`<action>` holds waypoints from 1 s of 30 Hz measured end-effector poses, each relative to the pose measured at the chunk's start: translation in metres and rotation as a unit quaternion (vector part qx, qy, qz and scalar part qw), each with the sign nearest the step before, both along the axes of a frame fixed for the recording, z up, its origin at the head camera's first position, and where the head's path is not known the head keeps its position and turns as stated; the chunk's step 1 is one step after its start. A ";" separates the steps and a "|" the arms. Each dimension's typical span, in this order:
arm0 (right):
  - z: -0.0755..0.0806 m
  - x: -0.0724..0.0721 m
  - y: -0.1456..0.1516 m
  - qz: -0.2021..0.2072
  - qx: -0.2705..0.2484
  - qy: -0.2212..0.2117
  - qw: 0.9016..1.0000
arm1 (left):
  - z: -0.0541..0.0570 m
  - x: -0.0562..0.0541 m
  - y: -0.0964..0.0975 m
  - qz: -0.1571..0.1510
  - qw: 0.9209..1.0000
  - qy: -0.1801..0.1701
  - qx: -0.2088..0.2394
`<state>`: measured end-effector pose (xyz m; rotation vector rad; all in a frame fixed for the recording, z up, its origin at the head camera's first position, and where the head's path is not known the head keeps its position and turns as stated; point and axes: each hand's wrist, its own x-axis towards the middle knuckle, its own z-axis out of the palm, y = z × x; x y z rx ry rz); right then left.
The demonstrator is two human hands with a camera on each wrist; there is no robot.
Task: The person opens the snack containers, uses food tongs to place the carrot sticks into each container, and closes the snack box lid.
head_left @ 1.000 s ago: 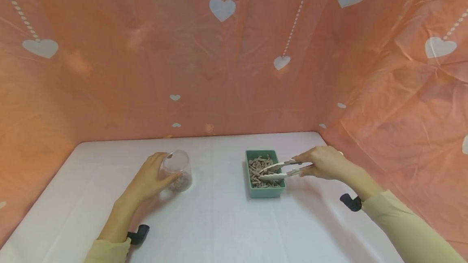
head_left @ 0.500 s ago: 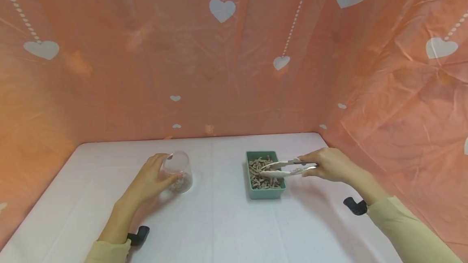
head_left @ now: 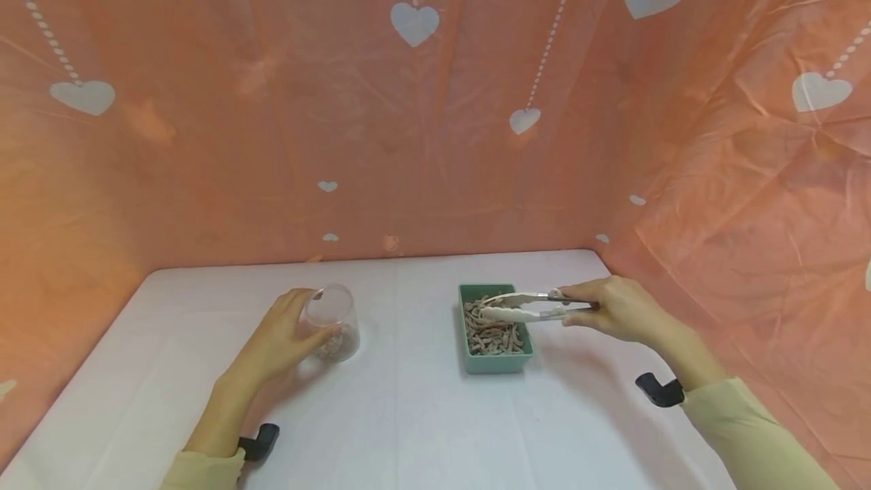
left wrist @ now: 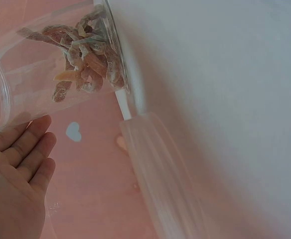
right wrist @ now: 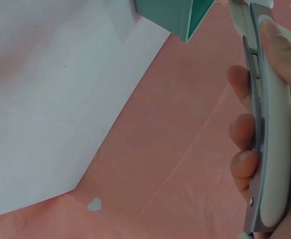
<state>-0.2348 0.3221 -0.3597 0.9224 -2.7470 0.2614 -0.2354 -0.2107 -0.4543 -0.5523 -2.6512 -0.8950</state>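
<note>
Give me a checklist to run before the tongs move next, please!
1. Left hand on the clear jar: ok, it grips it.
2. Clear jar upright: ok.
3. Room in the clear jar: ok, the brownish pieces lie near the bottom.
4. Right hand holding the tongs: ok.
5. Tongs reaching over the green box: ok.
6. Something caught between the tongs: cannot tell, too small to see.

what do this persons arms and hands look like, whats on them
Both the left hand and right hand are bare, with no gloves. Each arm has a plain pale yellow sleeve, left sleeve and right sleeve, ending short of the hand. By each cuff sits a small, bent black piece, left and right. No cables show.
</note>
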 end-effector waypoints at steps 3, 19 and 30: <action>0.001 -0.001 -0.002 0.006 -0.006 0.010 1.000 | 0.000 0.002 -0.001 0.002 1.000 -0.004 0.002; 0.012 -0.019 -0.038 0.074 -0.068 0.076 0.992 | 0.002 0.008 -0.005 0.014 1.000 -0.002 0.004; 0.008 -0.034 -0.078 0.124 -0.108 0.052 0.985 | 0.002 0.006 0.001 0.010 1.000 -0.009 0.000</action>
